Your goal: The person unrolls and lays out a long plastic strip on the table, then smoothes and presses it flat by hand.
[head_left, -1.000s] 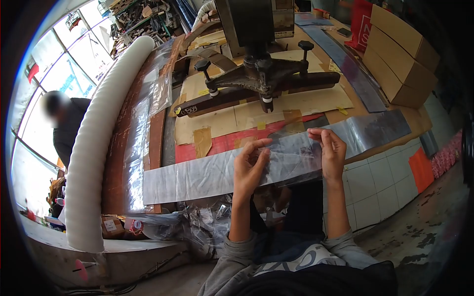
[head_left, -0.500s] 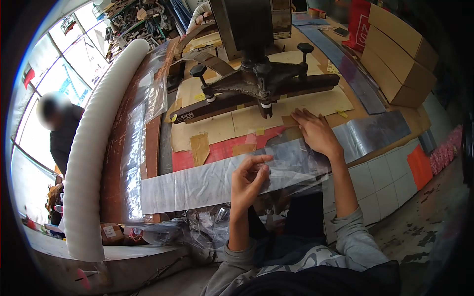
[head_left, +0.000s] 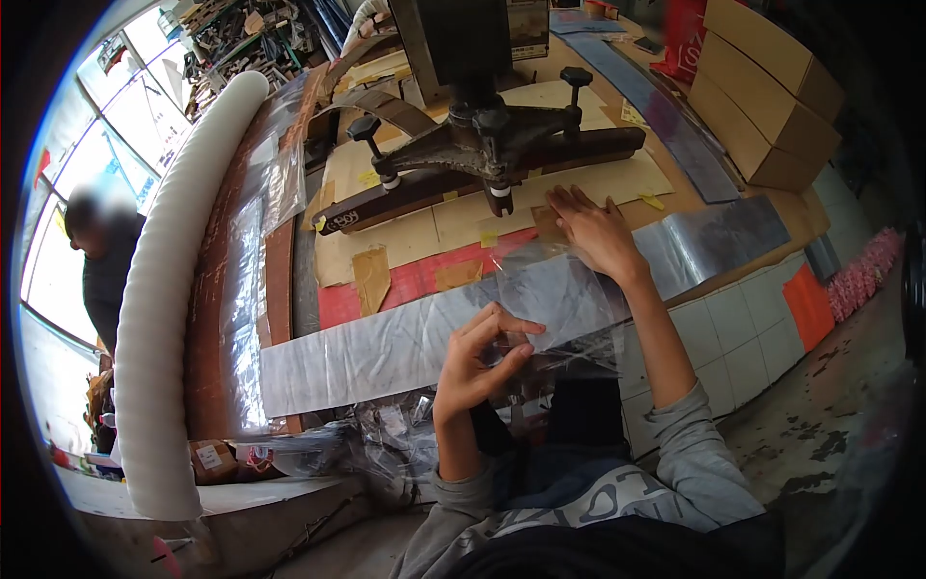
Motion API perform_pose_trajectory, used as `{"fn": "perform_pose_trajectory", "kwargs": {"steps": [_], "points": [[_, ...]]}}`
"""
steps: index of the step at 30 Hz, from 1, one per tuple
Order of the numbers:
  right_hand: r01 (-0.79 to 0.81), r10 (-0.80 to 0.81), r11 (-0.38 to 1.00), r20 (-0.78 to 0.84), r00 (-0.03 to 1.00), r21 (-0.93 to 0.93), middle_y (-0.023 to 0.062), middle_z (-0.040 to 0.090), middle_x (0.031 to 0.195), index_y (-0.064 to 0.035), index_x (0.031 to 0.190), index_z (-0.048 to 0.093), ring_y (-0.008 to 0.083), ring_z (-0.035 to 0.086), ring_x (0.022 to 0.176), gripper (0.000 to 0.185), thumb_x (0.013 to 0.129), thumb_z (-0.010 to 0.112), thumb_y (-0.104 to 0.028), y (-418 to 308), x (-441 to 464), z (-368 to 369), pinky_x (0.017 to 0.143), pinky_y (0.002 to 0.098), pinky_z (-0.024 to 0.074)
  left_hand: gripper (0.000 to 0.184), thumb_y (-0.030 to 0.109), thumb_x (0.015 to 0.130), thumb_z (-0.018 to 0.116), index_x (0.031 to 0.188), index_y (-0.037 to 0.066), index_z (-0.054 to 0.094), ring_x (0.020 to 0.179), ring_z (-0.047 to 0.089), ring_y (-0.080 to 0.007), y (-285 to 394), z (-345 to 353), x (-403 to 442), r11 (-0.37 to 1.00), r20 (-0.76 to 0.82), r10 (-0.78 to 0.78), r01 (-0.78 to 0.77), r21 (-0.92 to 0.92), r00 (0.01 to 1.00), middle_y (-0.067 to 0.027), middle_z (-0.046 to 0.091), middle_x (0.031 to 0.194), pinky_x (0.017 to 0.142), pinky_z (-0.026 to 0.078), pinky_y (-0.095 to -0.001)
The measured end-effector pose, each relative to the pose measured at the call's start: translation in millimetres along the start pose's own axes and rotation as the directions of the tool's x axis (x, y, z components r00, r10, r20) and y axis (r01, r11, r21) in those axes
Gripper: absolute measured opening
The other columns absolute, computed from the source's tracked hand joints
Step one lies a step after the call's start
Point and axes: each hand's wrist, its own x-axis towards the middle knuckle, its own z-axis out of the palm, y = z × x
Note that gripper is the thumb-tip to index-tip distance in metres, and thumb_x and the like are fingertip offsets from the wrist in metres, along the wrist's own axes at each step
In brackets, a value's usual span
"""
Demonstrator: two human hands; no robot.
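Note:
My right hand (head_left: 598,236) lies with fingers spread on the near edge of the cardboard-covered bed, by a brown tape patch (head_left: 550,224). Below it a clear plastic sheet (head_left: 564,294) is spread over a shiny grey strip (head_left: 386,338) and hangs past the table's front edge. Over the strip, my left hand (head_left: 482,359) is held with index finger and thumb apart and the other fingers curled. No grip on the plastic is visible there. Beyond both hands stands a dark metal press head (head_left: 477,159) with a long bar and black knobs. A red strip (head_left: 405,289) shows under the cardboard.
A white foam roll (head_left: 178,289) runs along the left, beside a brown board (head_left: 217,289). Crumpled clear plastic (head_left: 386,439) hangs below the front edge. Cardboard boxes (head_left: 762,106) stand at right. Another person (head_left: 106,251) is beyond the foam roll.
My left hand has moved right and a little nearer to me, over the plastic sheet. My right hand stays at the same spot on the bed. The whole view has shifted slightly.

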Motion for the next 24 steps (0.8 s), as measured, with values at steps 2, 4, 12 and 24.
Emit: {"fn": "perform_pose_trajectory", "kwargs": {"steps": [2,4,12,24], "points": [[-0.007,0.006,0.997,0.008,1.0,0.076,0.0059,0.052,0.138,-0.0102,0.132,0.052,0.026,0.047,0.129,0.039,0.094,0.051,-0.021,0.9,3.6,-1.9,0.105,0.056,0.0346,0.02,0.0,0.078,0.068,0.098,-0.002,0.068,0.072,0.054,-0.0107,4.4,2.9,-3.6,1.0,-0.009,-0.001,0.001,0.03,1.0,-0.0043,0.058,0.082,0.064,0.042,-0.024],[0.006,-0.007,0.991,0.01,1.0,0.137,0.0062,0.054,0.135,-0.0101,0.129,0.055,0.0262,0.048,0.127,0.039,0.091,0.056,-0.02,2.4,3.7,-6.2,0.106,0.0547,0.0336,0.021,-0.002,0.08,0.068,0.101,-0.002,0.067,0.074,0.058,-0.0099,11.4,6.5,-8.4,0.999,-0.023,-0.047,0.047,0.026,0.999,-0.0049,0.06,0.086,0.064,0.046,-0.0235],[0.158,-0.197,0.915,0.07,0.978,0.37,0.004,0.06,0.128,-0.0154,0.11,0.07,0.0222,0.049,0.126,0.03,0.083,0.061,-0.005,-9.4,-34.3,-56.5,0.111,0.0554,0.0241,0.019,-0.003,0.079,0.067,0.097,0.0,0.068,0.07,0.055,-0.0087,35.8,25.4,-58.3,0.984,-0.001,-0.166,0.166,0.06,0.986,-0.0046,0.061,0.085,0.062,0.043,-0.0216],[0.231,-0.438,0.795,0.269,0.858,0.561,0.0013,0.052,0.139,-0.0194,0.126,0.06,0.0191,0.041,0.135,0.047,0.08,0.068,-0.011,-33.1,-100.4,-97.9,0.114,0.059,0.0157,0.022,-0.005,0.081,0.066,0.101,0.0,0.06,0.072,0.061,-0.015,17.8,36.8,-79.4,0.991,-0.165,-0.024,0.045,0.125,0.986,-0.0091,0.063,0.088,0.065,0.049,-0.0249]]}}
